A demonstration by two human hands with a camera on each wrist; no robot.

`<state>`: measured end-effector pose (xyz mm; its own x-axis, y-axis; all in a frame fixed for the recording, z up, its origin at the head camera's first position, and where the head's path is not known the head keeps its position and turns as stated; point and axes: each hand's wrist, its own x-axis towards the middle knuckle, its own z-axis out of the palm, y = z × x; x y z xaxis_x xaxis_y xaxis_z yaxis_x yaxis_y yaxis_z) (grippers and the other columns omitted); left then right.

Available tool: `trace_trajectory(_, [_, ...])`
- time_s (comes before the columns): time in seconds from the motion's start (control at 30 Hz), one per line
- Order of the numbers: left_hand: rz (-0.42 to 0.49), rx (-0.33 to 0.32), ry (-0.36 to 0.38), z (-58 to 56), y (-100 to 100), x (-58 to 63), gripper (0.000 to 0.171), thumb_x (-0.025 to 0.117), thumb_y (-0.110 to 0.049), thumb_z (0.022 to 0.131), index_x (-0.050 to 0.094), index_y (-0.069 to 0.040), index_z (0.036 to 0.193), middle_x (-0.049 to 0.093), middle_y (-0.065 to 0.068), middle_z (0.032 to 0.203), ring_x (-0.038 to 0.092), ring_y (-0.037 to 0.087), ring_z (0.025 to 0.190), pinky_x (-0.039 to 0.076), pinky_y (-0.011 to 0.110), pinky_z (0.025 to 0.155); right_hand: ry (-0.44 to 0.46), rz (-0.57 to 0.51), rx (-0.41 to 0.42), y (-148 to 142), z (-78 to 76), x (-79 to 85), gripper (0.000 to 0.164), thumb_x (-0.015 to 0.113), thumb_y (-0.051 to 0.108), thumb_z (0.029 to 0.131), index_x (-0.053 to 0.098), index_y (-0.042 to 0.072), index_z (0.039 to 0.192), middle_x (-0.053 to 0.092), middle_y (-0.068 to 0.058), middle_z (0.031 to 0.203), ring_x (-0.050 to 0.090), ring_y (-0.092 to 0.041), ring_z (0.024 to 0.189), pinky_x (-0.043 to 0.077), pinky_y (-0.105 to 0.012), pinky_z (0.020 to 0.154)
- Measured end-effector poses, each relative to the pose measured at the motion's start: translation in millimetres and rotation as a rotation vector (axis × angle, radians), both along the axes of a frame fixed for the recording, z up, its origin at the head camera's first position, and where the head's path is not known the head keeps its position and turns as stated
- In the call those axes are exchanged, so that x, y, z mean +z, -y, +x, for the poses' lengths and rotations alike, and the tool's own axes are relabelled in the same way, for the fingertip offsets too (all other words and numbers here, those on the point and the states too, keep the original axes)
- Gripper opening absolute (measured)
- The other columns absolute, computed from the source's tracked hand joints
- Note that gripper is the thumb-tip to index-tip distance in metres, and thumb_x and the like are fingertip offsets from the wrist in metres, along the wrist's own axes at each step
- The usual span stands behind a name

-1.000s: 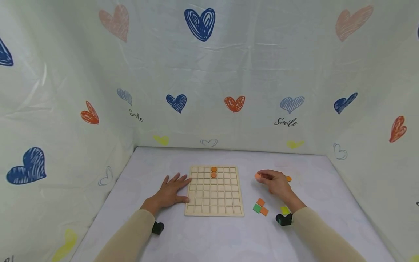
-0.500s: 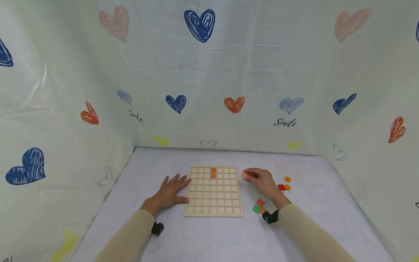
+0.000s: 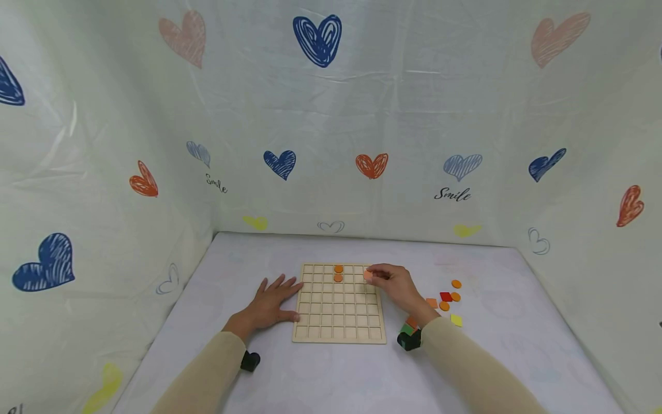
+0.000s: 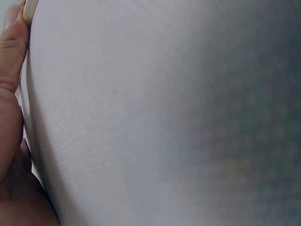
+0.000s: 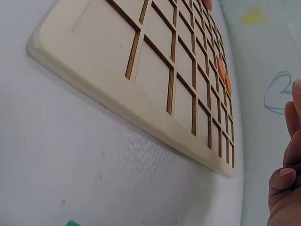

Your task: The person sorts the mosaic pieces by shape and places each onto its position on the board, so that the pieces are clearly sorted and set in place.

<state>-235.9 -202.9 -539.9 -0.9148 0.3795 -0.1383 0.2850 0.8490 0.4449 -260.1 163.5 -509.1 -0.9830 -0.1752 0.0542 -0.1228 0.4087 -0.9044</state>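
Observation:
A square wooden grid board [image 3: 338, 313] lies on the table, with two orange discs [image 3: 338, 278] one behind the other in a column near its far edge. Spread fingers of my left hand [image 3: 266, 305] rest at the board's left edge; in the left wrist view the thumb [image 4: 11, 52] meets the wooden rim. Above the board's far right corner, my right hand [image 3: 400, 284] pinches a light orange disc [image 3: 368, 275] between thumb and fingertips. The right wrist view shows curled fingers [image 5: 287, 174] beside the board, but the pinched disc is out of sight there.
Right of the board lie several orange discs [image 3: 455, 284], a red square tile [image 3: 446, 296], a light orange tile [image 3: 431, 302] and a yellow tile [image 3: 456, 319]. A green tile [image 3: 407, 329] sits partly under the right wrist. Heart-printed cloth [image 3: 331, 115] hangs behind the table.
My right hand has moved left with the pinched disc, from beside the loose pieces to over the board's right side. The left hand stays in place.

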Motion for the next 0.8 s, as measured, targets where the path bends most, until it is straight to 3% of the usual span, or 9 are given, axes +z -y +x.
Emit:
trace_trajectory(0.33, [-0.005,-0.001,-0.002,-0.2,-0.3,0.7,0.092,0.080,-0.058,0.086,0.043,-0.024,0.163,0.035,0.009,0.172,0.016,0.038,0.164,0.001,0.068,0.130,-0.031,0.022,0.022,20.9,-2.0,-0.1,0.025,0.081,0.018,0.095,0.080,0.011,0.119,0.076,-0.005,0.107,0.067,-0.015,0.096,0.058,-0.025,0.084])
trace_trajectory(0.8, [0.004,0.012,0.008,0.8,-1.1,1.3,0.092,0.081,-0.056,0.085,0.043,-0.025,0.163,0.035,0.008,0.172,0.015,0.036,0.164,-0.001,0.067,0.130,-0.030,0.050,0.003,41.5,-4.9,-9.7,0.020,0.079,0.016,0.096,0.080,0.013,0.116,0.076,0.000,0.102,0.065,-0.014,0.090,0.056,-0.027,0.077])
